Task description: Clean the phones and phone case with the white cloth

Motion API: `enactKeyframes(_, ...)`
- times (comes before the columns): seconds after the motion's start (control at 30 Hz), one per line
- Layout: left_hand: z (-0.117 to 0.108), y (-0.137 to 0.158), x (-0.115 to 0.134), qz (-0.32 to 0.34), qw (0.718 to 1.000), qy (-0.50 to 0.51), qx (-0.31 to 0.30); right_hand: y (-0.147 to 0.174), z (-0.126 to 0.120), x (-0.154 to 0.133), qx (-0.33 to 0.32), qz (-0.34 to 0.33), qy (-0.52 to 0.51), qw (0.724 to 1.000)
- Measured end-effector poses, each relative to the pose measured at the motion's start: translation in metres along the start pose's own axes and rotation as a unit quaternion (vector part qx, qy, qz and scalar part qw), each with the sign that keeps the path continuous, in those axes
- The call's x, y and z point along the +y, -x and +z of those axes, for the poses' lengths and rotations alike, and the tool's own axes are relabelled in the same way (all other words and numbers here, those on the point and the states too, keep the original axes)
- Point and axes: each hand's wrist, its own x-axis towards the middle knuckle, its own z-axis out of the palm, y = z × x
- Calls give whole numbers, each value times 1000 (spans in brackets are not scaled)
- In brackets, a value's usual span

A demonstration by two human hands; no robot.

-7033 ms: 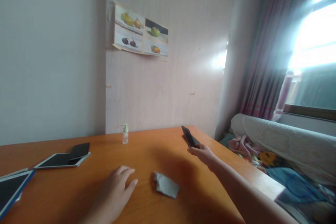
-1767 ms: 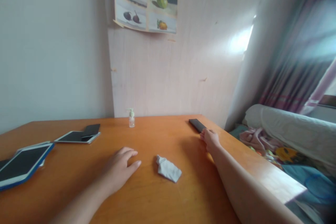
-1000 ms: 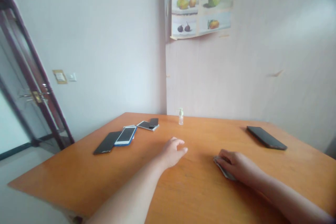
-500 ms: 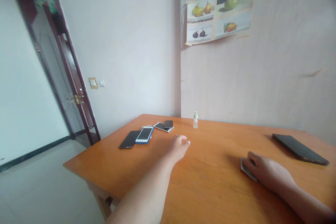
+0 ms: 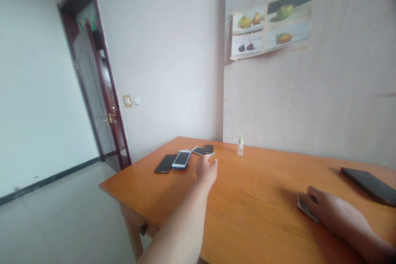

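Note:
My left hand (image 5: 206, 170) reaches over the table, its thumb apart from the other fingers and nothing visible in it. Just beyond its fingertips lie a white-framed phone (image 5: 198, 150) and a small dark phone (image 5: 209, 148) overlapping it. Left of the hand, a blue-edged phone with a white front (image 5: 181, 159) lies partly over a black phone (image 5: 163, 164), with another pale edge showing behind. My right hand (image 5: 324, 206) rests on the table, fingers curled over a thin flat rectangular object (image 5: 306, 209). The fingers cover most of that object, so its kind is unclear.
A small clear pump bottle (image 5: 240, 147) stands near the back of the orange wooden table (image 5: 253, 198). A black laptop-like slab (image 5: 369, 185) lies at the right. Behind are the wall with fruit pictures (image 5: 272, 24) and, at left, a doorway (image 5: 102, 90).
My left hand has moved forward and left, closer to the phones, with its fingers stretching out. My right hand stays on the flat object. The view has turned somewhat left.

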Motion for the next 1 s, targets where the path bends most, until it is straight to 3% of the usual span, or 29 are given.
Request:
enactKeyframes(0.13, -20, -10, 0, -63, 988, -95, 102, -3, 3, 3, 8, -11, -7, 1000)
enactKeyframes(0.3, -48, -20, -13, -81, 966, -191, 151, -4, 5, 2, 28, -17, -15, 999)
enactKeyframes(0.57, -78, -37, -52, -97, 947, -276, 130, -3, 5, -2, 34, -14, -17, 999)
enactKeyframes(1.0, -80, -55, -78, -128, 933, -317, 110, -1, 4, -4, 39, -6, -9, 999)
